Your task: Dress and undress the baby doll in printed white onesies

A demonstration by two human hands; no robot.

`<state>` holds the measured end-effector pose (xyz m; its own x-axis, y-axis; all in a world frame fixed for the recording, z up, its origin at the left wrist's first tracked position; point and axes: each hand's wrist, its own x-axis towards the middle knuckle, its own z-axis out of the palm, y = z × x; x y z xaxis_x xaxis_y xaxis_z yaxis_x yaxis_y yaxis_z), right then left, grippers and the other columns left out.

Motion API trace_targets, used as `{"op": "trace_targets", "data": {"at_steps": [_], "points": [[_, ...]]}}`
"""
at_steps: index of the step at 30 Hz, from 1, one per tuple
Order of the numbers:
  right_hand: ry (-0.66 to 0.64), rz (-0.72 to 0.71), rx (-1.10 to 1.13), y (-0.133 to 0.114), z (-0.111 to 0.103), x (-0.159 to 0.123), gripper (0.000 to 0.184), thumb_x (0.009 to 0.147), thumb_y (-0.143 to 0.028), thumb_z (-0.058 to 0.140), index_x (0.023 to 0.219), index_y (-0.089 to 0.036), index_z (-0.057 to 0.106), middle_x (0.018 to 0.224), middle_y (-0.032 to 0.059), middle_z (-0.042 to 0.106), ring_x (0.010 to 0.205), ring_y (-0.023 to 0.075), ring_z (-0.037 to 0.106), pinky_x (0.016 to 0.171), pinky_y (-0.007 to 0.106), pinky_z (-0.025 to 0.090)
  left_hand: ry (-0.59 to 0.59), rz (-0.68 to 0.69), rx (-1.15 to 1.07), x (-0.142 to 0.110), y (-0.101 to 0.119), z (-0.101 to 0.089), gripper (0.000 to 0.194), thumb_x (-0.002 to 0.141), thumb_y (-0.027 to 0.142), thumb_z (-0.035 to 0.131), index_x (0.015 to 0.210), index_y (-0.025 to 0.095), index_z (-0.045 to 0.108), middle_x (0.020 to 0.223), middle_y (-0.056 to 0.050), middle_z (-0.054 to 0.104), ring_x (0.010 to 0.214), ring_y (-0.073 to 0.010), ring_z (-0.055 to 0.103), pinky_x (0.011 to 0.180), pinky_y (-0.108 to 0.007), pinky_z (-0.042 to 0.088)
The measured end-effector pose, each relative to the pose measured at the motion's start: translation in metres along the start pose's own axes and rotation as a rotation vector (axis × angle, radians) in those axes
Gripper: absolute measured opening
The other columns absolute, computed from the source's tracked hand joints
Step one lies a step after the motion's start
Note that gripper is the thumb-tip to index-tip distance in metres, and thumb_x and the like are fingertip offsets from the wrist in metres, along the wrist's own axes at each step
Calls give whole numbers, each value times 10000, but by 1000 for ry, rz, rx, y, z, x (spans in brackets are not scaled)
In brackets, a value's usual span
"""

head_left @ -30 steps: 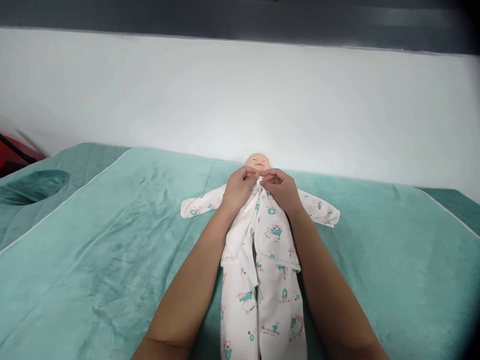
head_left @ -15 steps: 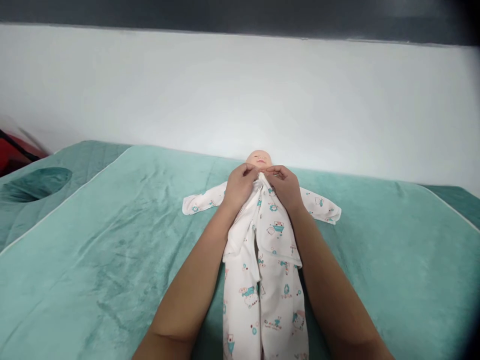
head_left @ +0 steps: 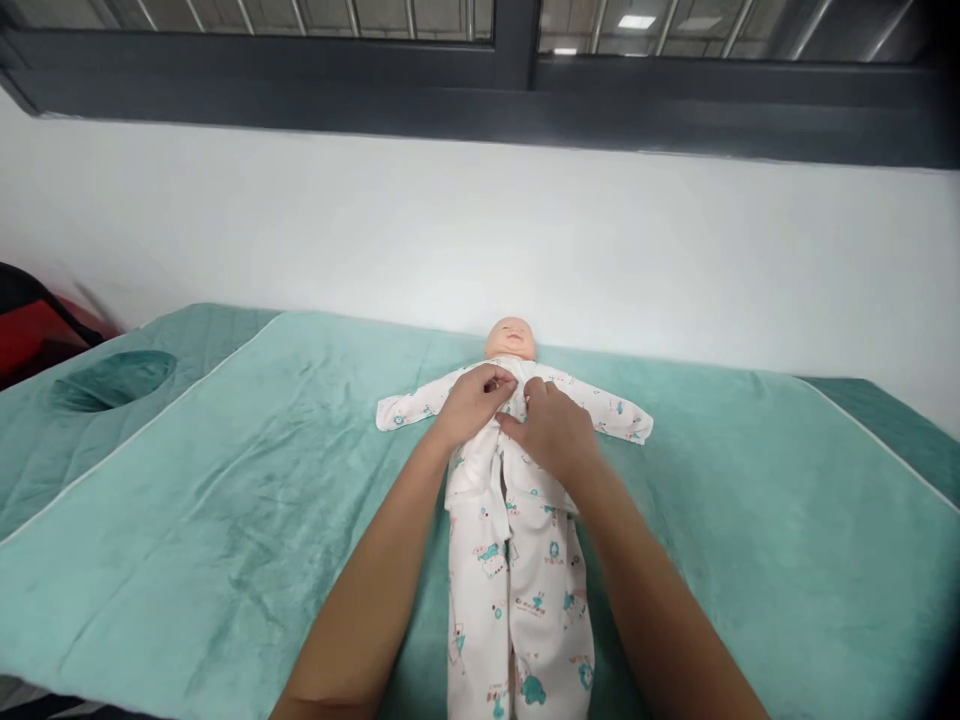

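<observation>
A baby doll (head_left: 511,337) lies on its back on a teal blanket (head_left: 225,480), head toward the wall, dressed in a white printed romper (head_left: 517,580) with the sleeves spread sideways. My left hand (head_left: 474,403) rests on the doll's upper chest, fingers curled and pinching the romper's front edge below the neck. My right hand (head_left: 551,430) lies over the chest just to the right, fingers bent onto the cloth and touching the left hand's fingertips. The romper's front opening hangs loose lower down between my forearms.
The blanket covers a padded teal table with a round face hole (head_left: 112,380) at the left. A white wall and a dark window frame (head_left: 480,90) stand behind. Something red and black (head_left: 30,330) sits at the far left edge.
The view has tilted up, bringing the window into sight. Both hands have slid from the doll's neckline a little down onto the chest, the right hand flattening over the cloth.
</observation>
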<state>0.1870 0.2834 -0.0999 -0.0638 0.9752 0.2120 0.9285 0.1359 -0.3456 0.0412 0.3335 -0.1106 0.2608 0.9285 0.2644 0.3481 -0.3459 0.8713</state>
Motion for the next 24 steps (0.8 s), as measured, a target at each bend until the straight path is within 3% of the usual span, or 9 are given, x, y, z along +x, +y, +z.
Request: {"op": "trace_targets", "data": {"at_steps": [4, 9, 13, 18, 21, 24], "points": [[-3, 22, -121, -15, 0, -2, 203, 899, -367, 500, 995, -189, 510, 939, 104, 618, 874, 270, 614, 625, 310, 376, -76, -35, -54, -3, 2, -8, 233, 853, 386, 584, 928, 196, 697, 785, -12, 634, 682, -136, 534, 647, -266, 413], [-16, 107, 30, -2, 6, 15, 100, 899, -271, 444, 865, -205, 511, 797, 56, 622, 724, 213, 584, 610, 292, 329, -124, -107, -78, 1, 2, -13, 196, 783, 384, 680, 857, 203, 691, 607, 46, 442, 540, -94, 386, 506, -240, 280], [-45, 86, 475, 20, 6, 28, 191, 858, -308, 512, 695, -212, 484, 617, -14, 532, 606, 147, 485, 566, 265, 294, -112, -142, -175, 5, 4, -11, 188, 785, 377, 689, 859, 204, 683, 650, 39, 475, 542, -83, 380, 509, -237, 285], [-173, 174, 1214, 34, 11, 34, 275, 812, -419, 621, 684, -206, 505, 534, -66, 415, 466, 86, 346, 448, 232, 232, -34, -212, -422, 4, 7, -6, 209, 781, 383, 706, 877, 199, 684, 671, 35, 493, 566, -80, 406, 523, -228, 298], [-158, 166, 1392, 34, 15, 35, 275, 790, -434, 664, 706, -197, 553, 540, -75, 377, 444, 69, 292, 410, 228, 187, -17, -211, -430, 4, 8, -4, 216, 763, 378, 726, 866, 190, 706, 719, 14, 572, 602, -87, 462, 549, -230, 334], [-133, 127, 1424, 34, 17, 36, 264, 778, -428, 686, 711, -193, 587, 545, -71, 410, 442, 64, 304, 403, 222, 206, -4, -200, -406, 5, 8, -1, 219, 757, 379, 730, 865, 188, 730, 784, -12, 655, 671, -115, 548, 617, -248, 406]]}}
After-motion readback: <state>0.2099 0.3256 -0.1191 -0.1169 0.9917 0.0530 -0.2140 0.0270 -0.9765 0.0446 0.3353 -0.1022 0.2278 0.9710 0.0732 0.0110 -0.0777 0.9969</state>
